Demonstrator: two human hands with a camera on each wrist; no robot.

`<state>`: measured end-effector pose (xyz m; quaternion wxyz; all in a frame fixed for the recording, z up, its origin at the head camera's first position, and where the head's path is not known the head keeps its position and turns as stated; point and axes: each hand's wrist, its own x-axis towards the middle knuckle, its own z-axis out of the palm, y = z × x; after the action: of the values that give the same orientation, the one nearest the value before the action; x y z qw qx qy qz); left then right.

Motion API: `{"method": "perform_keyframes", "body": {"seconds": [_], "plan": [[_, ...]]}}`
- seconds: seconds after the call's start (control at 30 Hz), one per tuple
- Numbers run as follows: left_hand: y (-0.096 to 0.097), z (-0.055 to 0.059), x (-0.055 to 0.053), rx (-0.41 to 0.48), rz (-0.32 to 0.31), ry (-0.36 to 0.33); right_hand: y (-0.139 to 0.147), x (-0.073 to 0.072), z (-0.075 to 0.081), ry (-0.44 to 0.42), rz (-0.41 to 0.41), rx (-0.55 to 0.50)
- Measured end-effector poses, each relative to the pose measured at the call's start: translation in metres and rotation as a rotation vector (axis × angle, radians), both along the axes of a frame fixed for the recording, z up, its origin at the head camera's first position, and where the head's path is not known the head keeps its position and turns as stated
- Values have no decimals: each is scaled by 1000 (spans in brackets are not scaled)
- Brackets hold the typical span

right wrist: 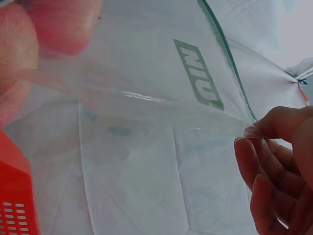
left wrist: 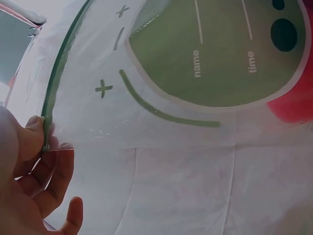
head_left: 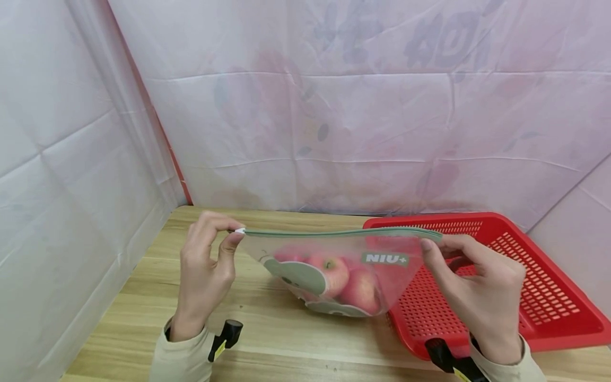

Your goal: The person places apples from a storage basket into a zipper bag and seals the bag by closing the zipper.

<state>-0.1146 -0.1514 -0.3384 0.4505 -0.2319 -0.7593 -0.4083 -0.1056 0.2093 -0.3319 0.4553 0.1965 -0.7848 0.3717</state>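
Observation:
A clear zip bag (head_left: 310,278) with green print and a green zip strip hangs between my two hands, its top edge stretched nearly level. Several red apples (head_left: 360,292) lie in its lower part. My left hand (head_left: 205,270) pinches the top left corner between thumb and fingers, at a small white slider (head_left: 240,231). At the opposite corner, my right hand (head_left: 482,292) pinches the end of the strip. Both wrist views show the bag's film held at a corner, in the left hand (left wrist: 34,166) and the right hand (right wrist: 283,161). The lowest part of the bag is partly hidden behind its print.
A red perforated plastic basket (head_left: 556,339) stands on the right of the wooden table (head_left: 138,318), partly behind the bag and my right hand. Pale printed sheets (head_left: 372,122) hang behind the table and at both sides.

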Motion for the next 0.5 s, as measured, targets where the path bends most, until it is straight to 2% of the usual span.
{"method": "perform_keyframes", "body": {"seconds": [0.27, 0.5], "plan": [[4, 4, 2, 64, 5, 137, -8, 2, 2, 151, 76, -137], [8, 12, 12, 155, 18, 213, -15, 2, 3, 313, 126, -256]]}}
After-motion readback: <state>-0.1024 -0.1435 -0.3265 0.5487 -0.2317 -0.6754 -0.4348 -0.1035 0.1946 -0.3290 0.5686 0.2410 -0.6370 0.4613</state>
